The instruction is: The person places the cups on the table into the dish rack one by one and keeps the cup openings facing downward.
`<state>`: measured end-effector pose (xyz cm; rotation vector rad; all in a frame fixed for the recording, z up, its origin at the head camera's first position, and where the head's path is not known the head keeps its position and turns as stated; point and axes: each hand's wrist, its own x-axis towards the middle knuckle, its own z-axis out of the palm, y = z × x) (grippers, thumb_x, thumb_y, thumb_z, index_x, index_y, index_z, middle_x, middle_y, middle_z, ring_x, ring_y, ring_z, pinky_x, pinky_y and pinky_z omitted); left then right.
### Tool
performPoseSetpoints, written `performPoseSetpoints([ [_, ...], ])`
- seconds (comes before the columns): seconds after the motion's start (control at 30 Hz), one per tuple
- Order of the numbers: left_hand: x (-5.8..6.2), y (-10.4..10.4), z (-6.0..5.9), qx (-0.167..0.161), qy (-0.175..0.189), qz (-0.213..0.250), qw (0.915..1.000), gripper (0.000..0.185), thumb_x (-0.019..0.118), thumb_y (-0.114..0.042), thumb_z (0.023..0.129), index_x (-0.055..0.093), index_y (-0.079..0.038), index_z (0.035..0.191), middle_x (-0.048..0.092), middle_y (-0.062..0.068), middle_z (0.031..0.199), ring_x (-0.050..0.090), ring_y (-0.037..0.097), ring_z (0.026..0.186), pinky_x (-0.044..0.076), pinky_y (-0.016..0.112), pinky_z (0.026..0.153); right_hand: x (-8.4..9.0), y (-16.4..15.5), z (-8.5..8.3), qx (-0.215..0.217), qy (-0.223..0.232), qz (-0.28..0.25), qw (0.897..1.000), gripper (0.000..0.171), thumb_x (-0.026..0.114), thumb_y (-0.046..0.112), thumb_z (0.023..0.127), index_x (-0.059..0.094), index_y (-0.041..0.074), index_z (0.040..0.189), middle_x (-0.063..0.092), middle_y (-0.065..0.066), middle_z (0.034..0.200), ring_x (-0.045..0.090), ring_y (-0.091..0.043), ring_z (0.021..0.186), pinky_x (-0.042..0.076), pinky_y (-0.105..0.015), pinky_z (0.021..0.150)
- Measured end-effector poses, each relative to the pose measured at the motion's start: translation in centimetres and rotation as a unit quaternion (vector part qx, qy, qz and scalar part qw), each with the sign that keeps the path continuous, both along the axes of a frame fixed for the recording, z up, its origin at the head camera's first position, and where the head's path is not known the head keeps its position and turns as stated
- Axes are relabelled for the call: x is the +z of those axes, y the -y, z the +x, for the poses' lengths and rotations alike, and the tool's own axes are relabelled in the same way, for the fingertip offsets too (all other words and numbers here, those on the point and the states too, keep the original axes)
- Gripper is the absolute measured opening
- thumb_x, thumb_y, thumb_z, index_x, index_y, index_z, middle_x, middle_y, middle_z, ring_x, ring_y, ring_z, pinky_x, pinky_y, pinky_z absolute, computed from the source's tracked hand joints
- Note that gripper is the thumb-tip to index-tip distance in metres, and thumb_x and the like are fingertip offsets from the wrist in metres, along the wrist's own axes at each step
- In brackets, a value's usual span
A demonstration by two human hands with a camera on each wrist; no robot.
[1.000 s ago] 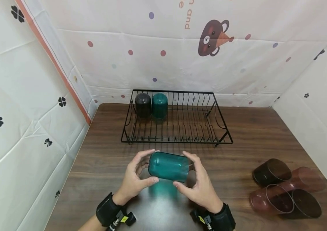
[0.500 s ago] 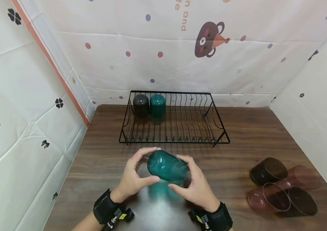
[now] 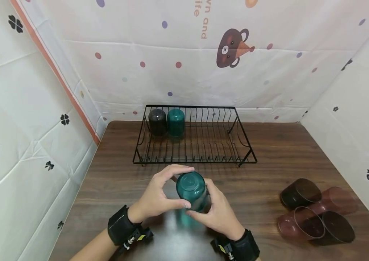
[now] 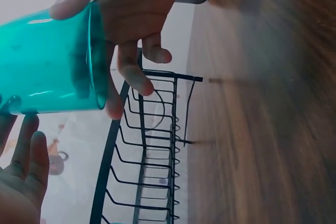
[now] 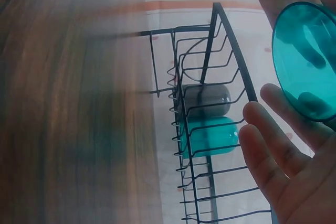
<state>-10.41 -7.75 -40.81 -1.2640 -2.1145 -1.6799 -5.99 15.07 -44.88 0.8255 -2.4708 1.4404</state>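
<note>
Both hands hold a clear teal drinking glass (image 3: 191, 185) above the wooden table, in front of the rack. Its closed base faces up toward the head camera, and its rim points down. My left hand (image 3: 161, 194) grips it around the base end, index finger along the far side and thumb on the near side. Lower on the right, my right hand (image 3: 218, 210) holds the wall, thumb in front. The right wrist view shows the open mouth of the teal glass (image 5: 304, 61), with fingers visible through it. In the left wrist view the teal glass (image 4: 47, 61) lies between both hands.
A black wire dish rack (image 3: 195, 162) stands at the back, holding an upside-down dark grey glass (image 3: 157, 122) and a teal one (image 3: 175, 121) at its left. At right, two dark glasses (image 3: 338, 228) and two reddish glasses (image 3: 298, 223) are grouped. Patterned cloth (image 3: 122, 72) surrounds the table.
The teal glass has turned from lying sideways to base up, rim down. My left hand has moved right and over with its base; the right hand keeps its hold near the rim.
</note>
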Motion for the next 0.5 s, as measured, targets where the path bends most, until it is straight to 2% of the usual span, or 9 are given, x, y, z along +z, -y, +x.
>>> performPoseSetpoints([
  [0.27,0.7,-1.0,-0.3,-0.026,0.022,-0.045,0.9984,0.074,0.084,-0.045,0.083,0.052,-0.025,0.147,0.056,-0.002,0.144,0.056,0.014,0.124,0.052,0.034,0.095,-0.3,0.1,-0.1,0.018,0.013,-0.014,1.000,0.090,0.085,0.028,0.084,0.033,0.021,0.157,0.057,0.003,0.145,0.059,-0.016,0.129,0.050,-0.041,0.107],
  [0.5,1.0,-1.4,-0.8,-0.040,0.015,-0.068,0.9967,0.078,0.087,-0.040,0.081,0.050,-0.025,0.148,0.055,-0.004,0.145,0.056,0.013,0.126,0.052,0.035,0.098,-0.2,-0.2,-0.1,0.003,0.014,-0.003,1.000,0.086,0.085,0.030,0.084,0.037,0.023,0.155,0.058,0.004,0.141,0.062,-0.014,0.124,0.052,-0.040,0.103],
])
